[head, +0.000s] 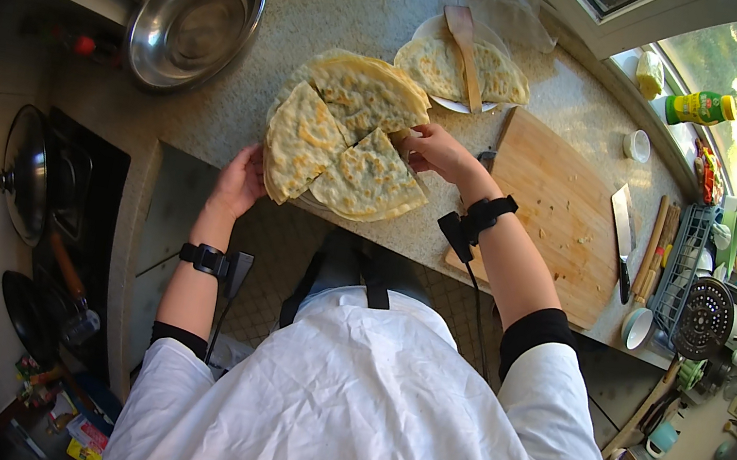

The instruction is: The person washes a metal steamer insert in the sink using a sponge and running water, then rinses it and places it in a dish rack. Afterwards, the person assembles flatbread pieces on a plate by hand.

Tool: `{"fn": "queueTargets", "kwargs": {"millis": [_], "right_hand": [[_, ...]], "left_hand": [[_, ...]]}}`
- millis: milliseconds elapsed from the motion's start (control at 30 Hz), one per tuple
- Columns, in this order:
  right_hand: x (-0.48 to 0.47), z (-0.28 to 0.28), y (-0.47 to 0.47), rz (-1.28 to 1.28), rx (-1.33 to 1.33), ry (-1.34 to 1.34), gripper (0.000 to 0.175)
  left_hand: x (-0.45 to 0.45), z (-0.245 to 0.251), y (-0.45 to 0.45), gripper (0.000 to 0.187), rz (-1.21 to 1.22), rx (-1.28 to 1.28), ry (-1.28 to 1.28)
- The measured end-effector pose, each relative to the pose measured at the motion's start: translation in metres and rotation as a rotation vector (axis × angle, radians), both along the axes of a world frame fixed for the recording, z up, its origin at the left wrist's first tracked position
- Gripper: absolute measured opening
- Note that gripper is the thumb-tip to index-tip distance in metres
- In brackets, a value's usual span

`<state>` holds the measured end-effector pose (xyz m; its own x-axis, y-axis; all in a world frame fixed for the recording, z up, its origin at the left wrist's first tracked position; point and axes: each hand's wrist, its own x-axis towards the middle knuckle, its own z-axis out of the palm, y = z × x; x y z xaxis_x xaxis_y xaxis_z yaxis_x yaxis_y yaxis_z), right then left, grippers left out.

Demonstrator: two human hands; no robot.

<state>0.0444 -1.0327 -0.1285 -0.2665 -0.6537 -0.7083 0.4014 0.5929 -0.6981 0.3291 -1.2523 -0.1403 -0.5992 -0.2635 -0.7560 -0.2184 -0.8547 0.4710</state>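
Observation:
A round stuffed flatbread cut into wedges (370,94) lies in front of me at the counter's front edge. Beneath it shows a little of a plate's rim (314,204). My left hand (240,179) grips the plate's left side, with the fingers partly hidden under the left wedge (302,144). On the opposite side, my right hand (440,152) has its fingers curled at the gap between the back wedge and the front right wedge (373,183). Whether those fingers hold plate or bread is hidden.
Behind, a wooden spatula (469,56) rests across folded flatbread (434,68) on a white plate (453,105). A wooden cutting board (556,211) and a kitchen knife (624,227) lie right. A steel basin (194,22) stands left, near a lidded pan (28,170).

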Motion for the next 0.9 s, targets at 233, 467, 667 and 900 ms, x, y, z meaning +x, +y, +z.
{"fn": "queueTargets", "kwargs": {"millis": [233,467,667,900], "right_hand": [[-0.006,-0.004,-0.008,0.066,-0.063,-0.247,0.024],[-0.003,-0.014,0.000,-0.005,-0.059,-0.232,0.025],[-0.043,-0.050,0.012,-0.099,-0.083,-0.207,0.023],[-0.087,-0.087,0.073,-0.371,-0.139,-0.218,0.019]], "left_hand": [[-0.010,-0.014,0.008,0.041,0.100,0.119,0.175],[-0.024,-0.019,-0.002,0.041,0.045,0.091,0.132],[-0.092,-0.049,-0.015,0.040,-0.034,0.066,0.155],[-0.205,-0.069,-0.003,0.041,-0.291,0.011,0.195]]}}
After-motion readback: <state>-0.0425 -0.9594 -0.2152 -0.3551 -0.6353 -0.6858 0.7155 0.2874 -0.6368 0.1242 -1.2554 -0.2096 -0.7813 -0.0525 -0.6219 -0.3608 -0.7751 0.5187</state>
